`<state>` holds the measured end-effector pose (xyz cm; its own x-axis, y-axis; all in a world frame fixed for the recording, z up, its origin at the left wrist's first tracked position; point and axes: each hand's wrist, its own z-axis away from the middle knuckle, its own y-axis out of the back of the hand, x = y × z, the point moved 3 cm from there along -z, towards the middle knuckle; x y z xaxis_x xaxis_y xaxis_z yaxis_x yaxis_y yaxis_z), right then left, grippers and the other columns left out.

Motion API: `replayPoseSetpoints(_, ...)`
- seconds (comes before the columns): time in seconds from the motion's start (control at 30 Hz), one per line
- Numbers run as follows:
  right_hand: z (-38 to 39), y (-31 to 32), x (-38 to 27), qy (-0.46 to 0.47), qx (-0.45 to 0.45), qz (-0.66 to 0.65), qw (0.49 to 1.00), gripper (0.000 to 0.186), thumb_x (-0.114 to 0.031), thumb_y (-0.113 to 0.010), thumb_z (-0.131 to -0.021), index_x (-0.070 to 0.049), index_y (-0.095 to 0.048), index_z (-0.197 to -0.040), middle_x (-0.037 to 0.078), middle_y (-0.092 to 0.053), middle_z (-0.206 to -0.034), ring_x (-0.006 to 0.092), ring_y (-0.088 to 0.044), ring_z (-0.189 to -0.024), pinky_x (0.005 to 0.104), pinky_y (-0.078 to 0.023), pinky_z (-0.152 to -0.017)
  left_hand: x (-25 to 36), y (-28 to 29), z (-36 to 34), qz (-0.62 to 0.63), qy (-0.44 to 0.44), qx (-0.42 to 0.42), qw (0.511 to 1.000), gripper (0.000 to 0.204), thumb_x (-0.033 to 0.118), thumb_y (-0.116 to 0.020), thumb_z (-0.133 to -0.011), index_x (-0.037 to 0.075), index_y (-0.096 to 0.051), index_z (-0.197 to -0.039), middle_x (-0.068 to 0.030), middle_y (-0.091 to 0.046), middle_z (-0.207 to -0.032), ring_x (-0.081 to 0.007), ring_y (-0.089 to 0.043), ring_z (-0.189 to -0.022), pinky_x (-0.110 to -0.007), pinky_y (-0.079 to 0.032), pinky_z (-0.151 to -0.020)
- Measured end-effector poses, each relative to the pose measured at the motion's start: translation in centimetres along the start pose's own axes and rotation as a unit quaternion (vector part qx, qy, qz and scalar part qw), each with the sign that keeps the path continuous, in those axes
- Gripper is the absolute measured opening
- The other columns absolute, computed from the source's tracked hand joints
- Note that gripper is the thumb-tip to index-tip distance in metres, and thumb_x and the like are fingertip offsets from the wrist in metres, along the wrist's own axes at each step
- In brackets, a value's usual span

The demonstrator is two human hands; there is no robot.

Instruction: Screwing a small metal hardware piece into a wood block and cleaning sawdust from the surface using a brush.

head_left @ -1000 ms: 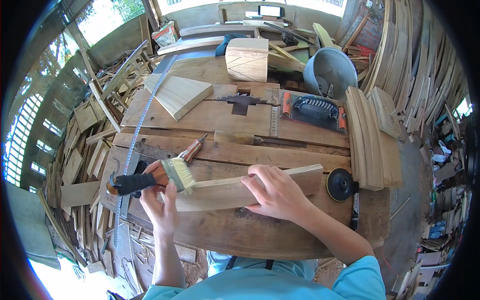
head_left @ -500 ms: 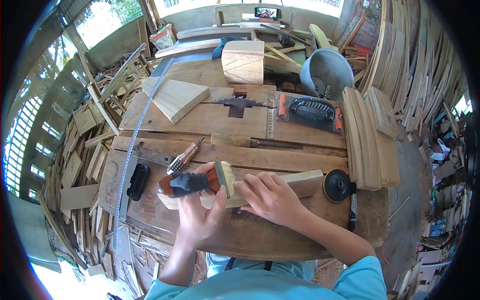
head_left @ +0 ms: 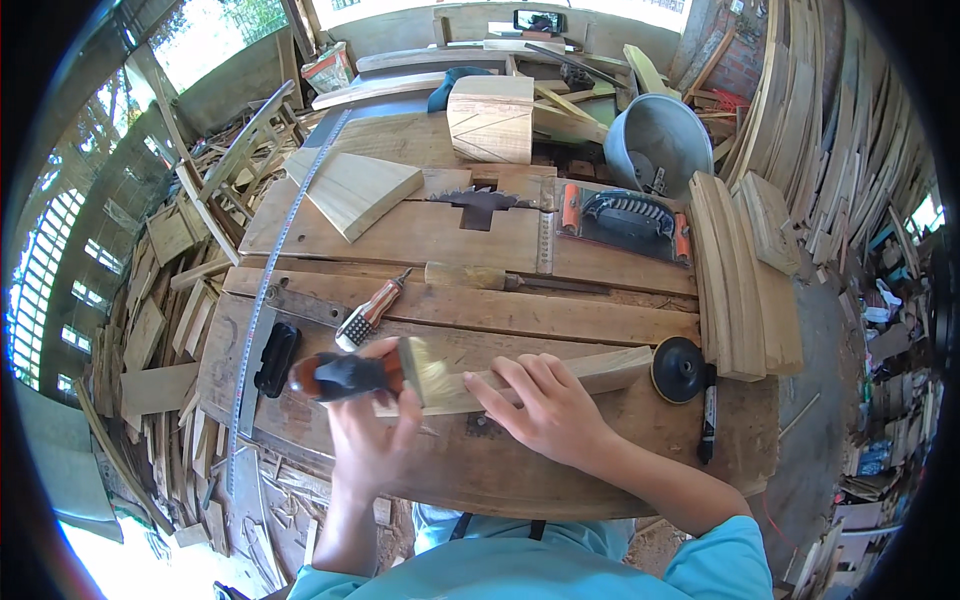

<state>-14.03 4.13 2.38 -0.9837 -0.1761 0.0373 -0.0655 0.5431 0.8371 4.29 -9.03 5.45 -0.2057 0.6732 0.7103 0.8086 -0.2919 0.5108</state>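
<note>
My left hand point(head_left: 368, 430) grips a flat paintbrush point(head_left: 345, 376) with a brown-and-black handle, held above the left part of a wooden strip point(head_left: 610, 369). Its pale bristles point(head_left: 430, 373) point right, slightly blurred by motion. My right hand point(head_left: 540, 410) lies over the middle of the strip, fingers bent across its far edge, steadying it; the thumb is partly hidden. Just beyond the brush lies a screwdriver point(head_left: 370, 315) with a patterned handle. A black sanding disc point(head_left: 679, 370) sits at the strip's right end.
A saw blade point(head_left: 480, 203) protrudes from the workbench point(head_left: 600, 320). Behind my hands lies a wooden-handled chisel point(head_left: 465, 276). A hand sander point(head_left: 628, 222), curved boards point(head_left: 725, 280) and a bucket point(head_left: 655, 140) stand to the right. A black case point(head_left: 278, 360), a measuring tape point(head_left: 262, 295) and a marker point(head_left: 708, 415) lie around.
The brush in my left hand has moved left, its bristles away from my right fingers. My right hand has shifted from beside the bristles onto the strip, its fingers more spread.
</note>
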Motion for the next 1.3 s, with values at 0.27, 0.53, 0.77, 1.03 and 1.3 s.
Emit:
replayPoseSetpoints(0.27,0.6,0.2,-0.6,-0.004,0.024,-0.009,1.0,0.057,-0.019,-0.073,-0.087,-0.017,-0.063,-0.143,0.008,-0.061,-0.116,0.0227,-0.059,-0.099,0.0383,-0.05,-0.09,-3.1,6.7,2.3,-0.095,0.071,0.087,0.989,0.045,0.001,-0.057,-0.092,-0.004,-0.061,-0.136,-0.0154,-0.077,-0.108,-0.0198,-0.075,-0.088,-0.032,-0.055,-0.073)
replayPoseSetpoints(0.53,0.6,0.4,-0.8,-0.014,0.029,-0.021,0.999,0.054,-0.019,-0.075,-0.087,-0.017,-0.064,-0.14,0.008,-0.061,-0.117,0.0232,-0.06,-0.102,0.0385,-0.05,-0.09,-2.1,7.5,3.2,-0.195,0.107,0.069,0.973,0.043,0.0,-0.06,-0.09,0.0,-0.068,-0.132,-0.0125,-0.075,-0.103,-0.0165,-0.069,-0.08,-0.032,-0.054,-0.072)
replayPoseSetpoints(0.77,0.5,0.9,-1.2,-0.031,0.03,-0.033,0.999,0.051,-0.019,-0.074,-0.084,-0.012,-0.067,-0.134,0.008,-0.064,-0.118,0.0241,-0.063,-0.103,0.0383,-0.052,-0.089,3.1,-0.9,1.9,-0.018,0.014,-0.019,1.0,0.047,0.005,-0.081,-0.086,-0.003,-0.066,-0.129,-0.0117,-0.076,-0.109,-0.0183,-0.076,-0.091,-0.03,-0.06,-0.078)
replayPoseSetpoints(1.03,0.5,0.9,-0.8,-0.054,0.052,-0.066,0.995,0.047,-0.016,-0.079,-0.08,-0.007,-0.069,-0.125,0.009,-0.067,-0.116,0.0258,-0.067,-0.101,0.0384,-0.056,-0.089,3.7,-2.2,0.5,-0.066,-0.066,-0.101,0.99,0.056,0.01,-0.085,-0.08,-0.004,-0.065,-0.13,-0.0192,-0.075,-0.115,-0.0356,-0.077,-0.094,-0.041,-0.062,-0.08)
replayPoseSetpoints(1.3,0.5,0.9,-0.9,-0.046,0.08,-0.084,0.992,0.045,-0.01,-0.08,-0.081,-0.009,-0.069,-0.125,0.009,-0.069,-0.114,0.0257,-0.068,-0.098,0.0387,-0.057,-0.087,-0.5,5.9,2.1,-0.228,0.102,0.041,0.967,0.039,0.001,-0.06,-0.09,-0.004,-0.069,-0.128,-0.0114,-0.072,-0.075,-0.0207,-0.069,-0.055,-0.035,-0.057,-0.054)
